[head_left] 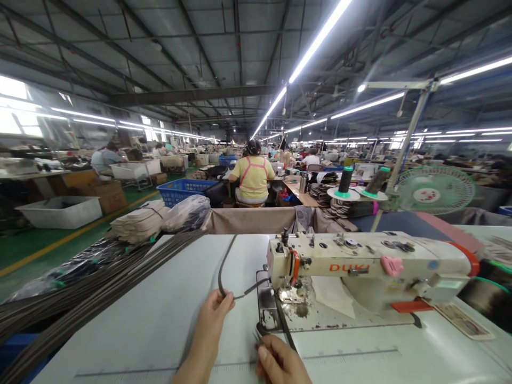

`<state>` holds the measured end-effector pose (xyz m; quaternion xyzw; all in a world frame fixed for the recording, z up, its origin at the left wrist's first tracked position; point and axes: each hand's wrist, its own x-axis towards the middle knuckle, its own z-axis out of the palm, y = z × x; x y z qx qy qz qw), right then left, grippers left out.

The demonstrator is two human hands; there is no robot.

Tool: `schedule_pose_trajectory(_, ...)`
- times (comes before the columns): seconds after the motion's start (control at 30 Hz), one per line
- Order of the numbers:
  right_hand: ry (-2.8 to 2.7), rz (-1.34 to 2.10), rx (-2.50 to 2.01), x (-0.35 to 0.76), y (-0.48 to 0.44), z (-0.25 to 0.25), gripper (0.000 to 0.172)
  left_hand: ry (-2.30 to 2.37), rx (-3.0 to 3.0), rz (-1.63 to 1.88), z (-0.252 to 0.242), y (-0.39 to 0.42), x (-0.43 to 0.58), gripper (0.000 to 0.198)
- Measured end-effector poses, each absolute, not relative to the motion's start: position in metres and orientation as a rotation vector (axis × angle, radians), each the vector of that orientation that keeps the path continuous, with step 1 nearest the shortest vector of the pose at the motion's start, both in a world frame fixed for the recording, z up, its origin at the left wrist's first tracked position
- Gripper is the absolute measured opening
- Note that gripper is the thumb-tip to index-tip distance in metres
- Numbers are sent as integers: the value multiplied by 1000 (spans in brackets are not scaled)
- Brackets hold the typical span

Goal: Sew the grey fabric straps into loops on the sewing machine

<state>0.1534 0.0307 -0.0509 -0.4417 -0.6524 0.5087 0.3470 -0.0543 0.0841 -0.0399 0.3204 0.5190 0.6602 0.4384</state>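
Note:
My left hand (216,309) pinches a narrow dark strip (221,272) between thumb and fingertips over the pale table. One end of the strip curves away toward the far edge, and another stretch leads right toward the sewing machine (372,272). Lower down, my right hand (282,360) is closed round what look like thread snips (257,336); only their thin tips show, blurred, and the rest is hidden in the hand. Beside that hand, a dark band (285,322) runs from near the presser foot (291,297) toward the front of the table.
A bundle of long dark strips (96,288) lies along the table's left side. Two thread cones (344,181) and a green fan (436,190) stand behind the machine. Ruler markings (348,353) cross the tabletop (132,320). Ahead, a person in yellow (253,178) sits facing away.

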Motion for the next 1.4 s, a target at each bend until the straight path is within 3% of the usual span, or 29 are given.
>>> schedule_pose_trajectory(0.2, -1426, 1680, -1143, 132, 33, -29, 75, 1314, 811, 1690, -28, 49, -63, 48)
schedule_pose_trajectory(0.43, -1237, 1842, -1077, 112, 43, -18, 60, 1338, 875, 1717, -22, 17, -70, 37)
schedule_pose_trajectory(1.0, -1195, 2083, -901, 89, 50, -2, 59, 1358, 918, 1692, -23, -10, -82, 31)
schedule_pose_trajectory(1.23, -1332, 1933, -951, 92, 46, 0, 52, 1386, 929, 1622, -22, -10, -91, 37)
schedule_pose_trajectory(1.4, -1904, 996, -1279, 129, 38, 1, 38, 1514, 992, 1435, -20, -9, -131, 48)
